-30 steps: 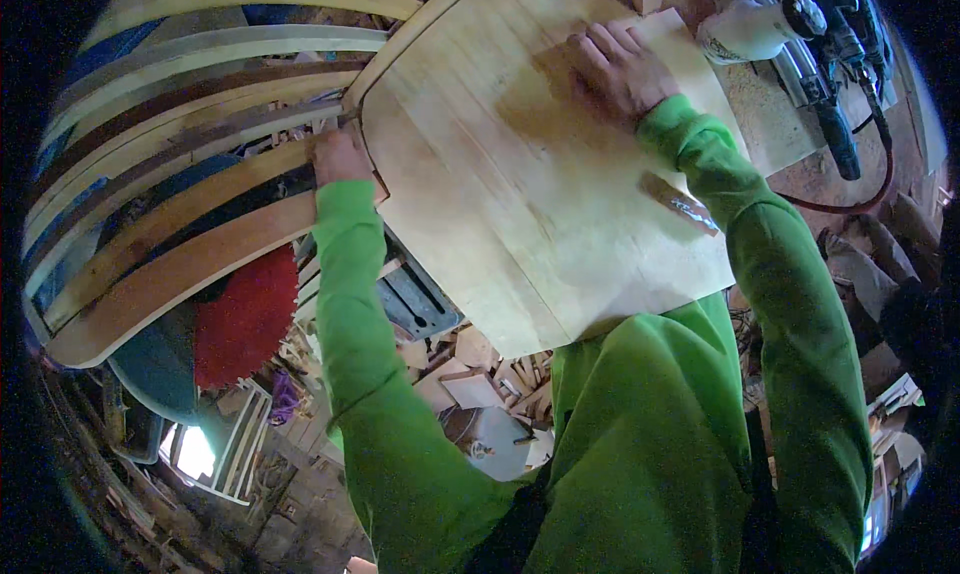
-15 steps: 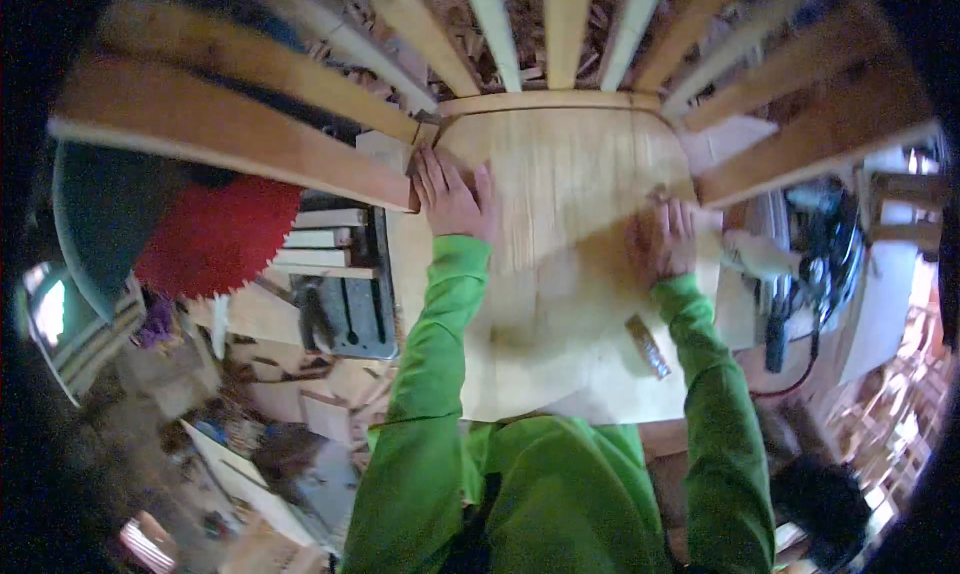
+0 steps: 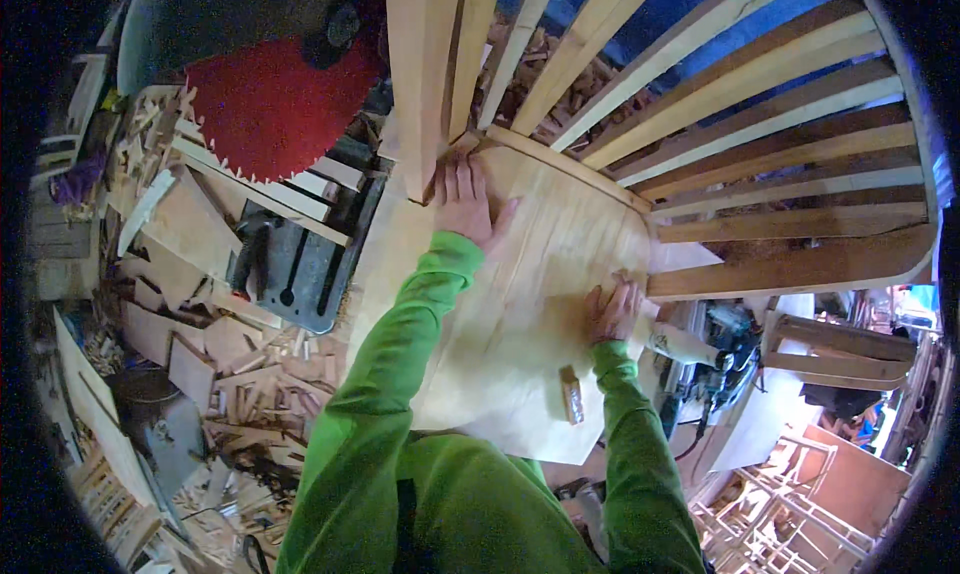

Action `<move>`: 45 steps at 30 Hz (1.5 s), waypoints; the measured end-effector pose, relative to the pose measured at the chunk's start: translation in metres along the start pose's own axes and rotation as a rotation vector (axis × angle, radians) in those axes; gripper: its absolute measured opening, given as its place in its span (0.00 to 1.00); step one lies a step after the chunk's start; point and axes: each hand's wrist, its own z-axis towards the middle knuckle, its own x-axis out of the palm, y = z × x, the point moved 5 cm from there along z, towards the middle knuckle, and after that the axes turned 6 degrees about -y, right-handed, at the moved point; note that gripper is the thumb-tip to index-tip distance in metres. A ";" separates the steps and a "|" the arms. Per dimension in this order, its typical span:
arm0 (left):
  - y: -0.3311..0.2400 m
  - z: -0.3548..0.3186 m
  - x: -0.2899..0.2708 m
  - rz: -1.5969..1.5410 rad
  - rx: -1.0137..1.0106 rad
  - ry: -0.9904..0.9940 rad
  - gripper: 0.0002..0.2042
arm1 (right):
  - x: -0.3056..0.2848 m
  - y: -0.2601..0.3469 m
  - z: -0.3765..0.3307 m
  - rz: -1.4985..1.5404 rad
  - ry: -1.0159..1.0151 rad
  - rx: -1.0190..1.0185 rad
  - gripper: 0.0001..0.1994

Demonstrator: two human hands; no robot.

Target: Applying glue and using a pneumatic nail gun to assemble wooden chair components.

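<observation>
A pale wooden chair seat [image 3: 530,294] lies in front of me, with a fan of back slats [image 3: 690,44] rising from its far edge. My left hand [image 3: 467,206] rests on the seat's far left part, fingers stretched out beside the foot of a thick wooden post [image 3: 420,84] and thumb apart. On the right side of the seat, my right hand [image 3: 614,312] lies with fingers extended, near the lowest slat [image 3: 790,274]. Neither hand appears to hold anything. A small brown block with a shiny patterned side [image 3: 571,394] sits on the seat near my right forearm.
A red toothed circular saw blade [image 3: 285,109] stands at the upper left, above a dark metal plate [image 3: 310,274]. Wood offcuts [image 3: 250,374] cover the left side. Right of the seat are a whitish bottle-like object [image 3: 685,344] and a dark corded tool [image 3: 730,349].
My view has turned, so the chair now appears rotated clockwise and the slats fan to the right. Both hands stay at about the same places on the seat.
</observation>
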 end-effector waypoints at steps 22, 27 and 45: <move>-0.013 0.016 0.021 0.121 -0.208 -0.063 0.31 | 0.001 0.003 0.002 0.039 0.047 0.048 0.15; -0.012 0.016 0.022 0.127 -0.215 -0.034 0.30 | 0.004 -0.002 0.000 0.027 -0.038 -0.028 0.16; -0.052 -0.014 -0.004 -0.296 0.154 0.108 0.26 | 0.003 -0.002 0.001 0.025 -0.022 0.032 0.16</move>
